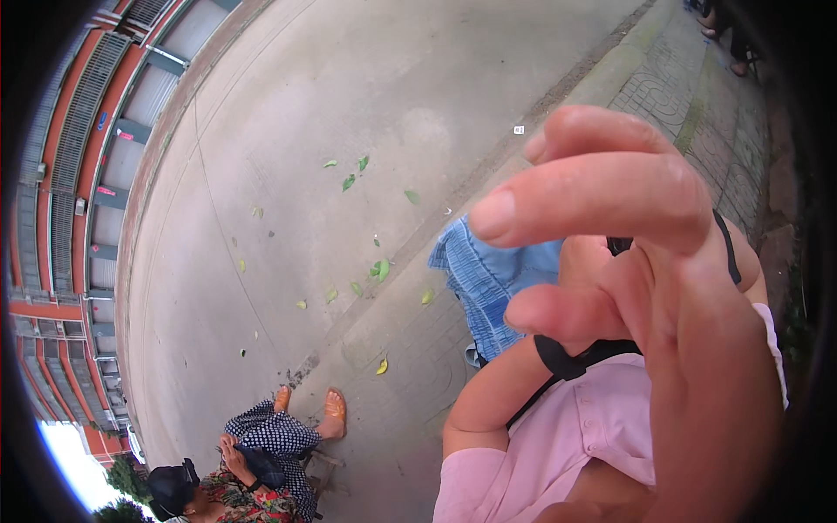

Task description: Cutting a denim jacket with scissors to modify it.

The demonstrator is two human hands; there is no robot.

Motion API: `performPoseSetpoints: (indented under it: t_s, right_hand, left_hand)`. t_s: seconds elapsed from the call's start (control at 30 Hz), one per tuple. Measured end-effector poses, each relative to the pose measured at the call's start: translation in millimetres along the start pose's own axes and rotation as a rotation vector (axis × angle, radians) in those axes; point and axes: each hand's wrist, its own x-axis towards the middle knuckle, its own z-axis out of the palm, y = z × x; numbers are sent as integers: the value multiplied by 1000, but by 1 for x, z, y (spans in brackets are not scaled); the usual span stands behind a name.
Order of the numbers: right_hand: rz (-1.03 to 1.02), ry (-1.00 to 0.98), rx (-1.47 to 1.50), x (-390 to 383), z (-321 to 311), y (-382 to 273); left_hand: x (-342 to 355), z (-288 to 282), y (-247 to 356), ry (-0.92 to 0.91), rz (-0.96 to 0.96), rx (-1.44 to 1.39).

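A large bare hand [628,209], apparently another person's, looms close to the camera, fingers curled and apart. Behind it are my arms with black bands and pink sleeves. My left forearm [493,392] rises toward my lap, where my left hand [577,254] rests near light-blue denim clothing [475,296], its fingers hidden. My right arm [745,261] shows at the right edge; the big hand hides my right hand. My pink buttoned top [545,453] fills the lower middle.
A seated person [261,497] in patterned clothes, black cap and tan sandals is at lower left. Scattered leaves [381,270] lie on the concrete pavement [288,113], with a paved strip [654,87] rightward. Someone's legs [732,39] show at upper right. An orange building [74,174] lines the left.
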Motion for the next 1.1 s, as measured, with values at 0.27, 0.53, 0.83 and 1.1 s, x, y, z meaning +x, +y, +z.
performPoseSetpoints:
  t_s: [0.27, 0.53, 0.83, 1.1]
  right_hand:
    - [99, -172, -17, 4, -46, -40]
    - [-796, -104, -25, -1, -73, 45]
    - [-371, 94, 61, -24, -66, 62]
    - [-18, 88, 51, -87, -29, 101]
  left_hand:
    - [3, 12, 12, -49, -20, -66]
    - [11, 27, 4, 32, 27, -85]
    - [11, 31, 31, 3, -25, -148]
    - [5, 41, 25, 41, 81, -60]
